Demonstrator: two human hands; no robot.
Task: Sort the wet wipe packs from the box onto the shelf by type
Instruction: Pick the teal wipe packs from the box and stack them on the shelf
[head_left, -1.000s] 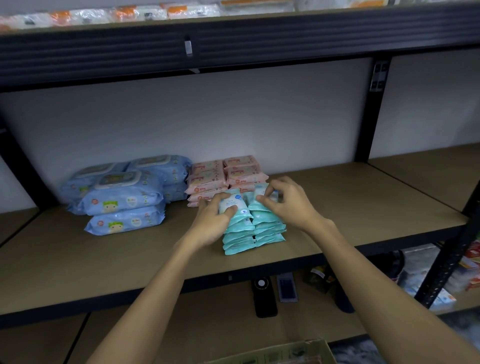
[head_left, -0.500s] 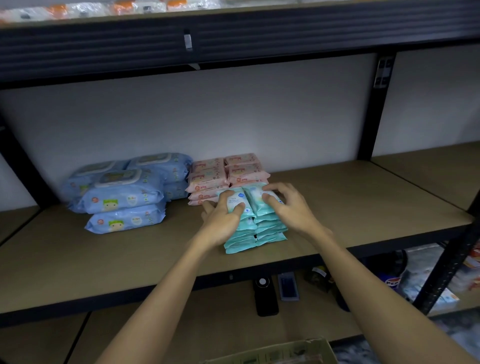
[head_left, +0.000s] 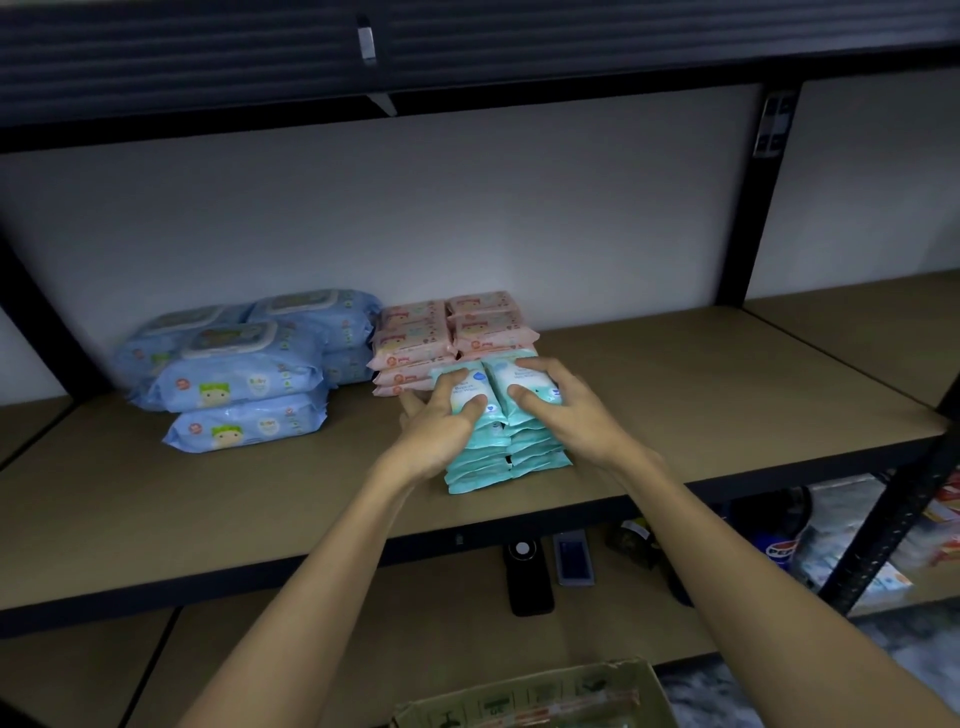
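Head cam, single view, looks fwd/down, close on shelf (head_left: 675, 374).

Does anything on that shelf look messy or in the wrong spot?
Nothing is mixed up: blue packs, pink packs and teal packs each sit in their own group. Only the teal stacks lean a little, and the left hand and right hand rest on them.
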